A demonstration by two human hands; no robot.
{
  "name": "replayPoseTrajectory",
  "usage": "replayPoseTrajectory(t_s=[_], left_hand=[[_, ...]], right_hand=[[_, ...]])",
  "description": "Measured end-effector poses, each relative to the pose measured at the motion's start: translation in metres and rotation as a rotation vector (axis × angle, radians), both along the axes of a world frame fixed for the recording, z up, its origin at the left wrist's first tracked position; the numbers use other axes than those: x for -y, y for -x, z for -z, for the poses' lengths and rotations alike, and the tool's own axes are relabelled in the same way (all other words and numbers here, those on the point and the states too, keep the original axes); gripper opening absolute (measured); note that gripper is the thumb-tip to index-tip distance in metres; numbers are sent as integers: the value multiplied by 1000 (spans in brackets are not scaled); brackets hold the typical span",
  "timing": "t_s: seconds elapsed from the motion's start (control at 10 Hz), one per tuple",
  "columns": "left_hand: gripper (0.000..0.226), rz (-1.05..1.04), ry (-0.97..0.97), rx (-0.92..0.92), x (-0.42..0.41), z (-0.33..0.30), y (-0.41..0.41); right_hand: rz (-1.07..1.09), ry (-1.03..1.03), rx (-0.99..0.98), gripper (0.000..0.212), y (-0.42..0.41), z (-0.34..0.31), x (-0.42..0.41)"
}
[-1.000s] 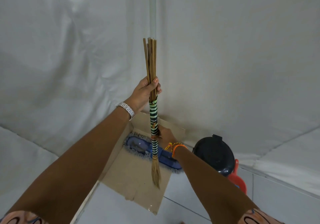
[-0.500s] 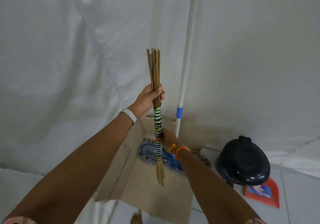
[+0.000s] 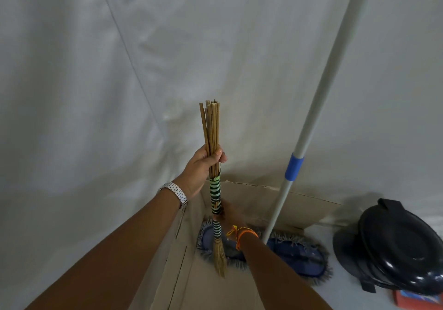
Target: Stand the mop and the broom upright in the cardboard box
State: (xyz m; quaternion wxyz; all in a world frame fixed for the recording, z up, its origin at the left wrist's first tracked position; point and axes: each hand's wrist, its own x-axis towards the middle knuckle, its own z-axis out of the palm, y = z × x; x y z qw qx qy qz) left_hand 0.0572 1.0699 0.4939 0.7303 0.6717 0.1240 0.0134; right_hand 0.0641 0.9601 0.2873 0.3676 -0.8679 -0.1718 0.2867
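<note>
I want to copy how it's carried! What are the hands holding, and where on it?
Both hold the broom: the left hand grips the bare sticks above the striped wrapping, and the right hand holds the wrapped part lower down.

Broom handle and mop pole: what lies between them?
In the head view, only the white sheet backdrop and, lower, the cardboard box back wall show between broom and mop pole.

Both forearms reach forward and down from the lower frame edge. Left hand (image 3: 201,168) raised, fingers curled in a closed fist around a bundle of sticks, thumb (image 3: 220,154) pressed across the front; metal watch on the left wrist. Right hand (image 3: 227,215) lower, partly hidden, clasped on the same bundle; orange cord band on the right wrist.
</note>
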Motion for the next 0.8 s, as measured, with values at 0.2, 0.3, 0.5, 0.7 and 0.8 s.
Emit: replayPoseTrajectory(t_s=[0.2,0.3,0.5,0.7,0.8], left_hand=[[17,-166,-90,23,-30,66,-7],[16,-213,-96,32,-37,78,-3],[61,-562,-301,8,-18,109,28],[62,-598,-401,64,3,124,50],[60,-607,-424,125,15,124,65]], right_hand=[[45,49,25,37,-16,35,-41],[83,36,59,33,-15,43,-53],[159,18,32,25,-15,50,-78],[215,-59,-65,40,-18,36,-70],[256,-57,-143,64,-5,49,-41]])
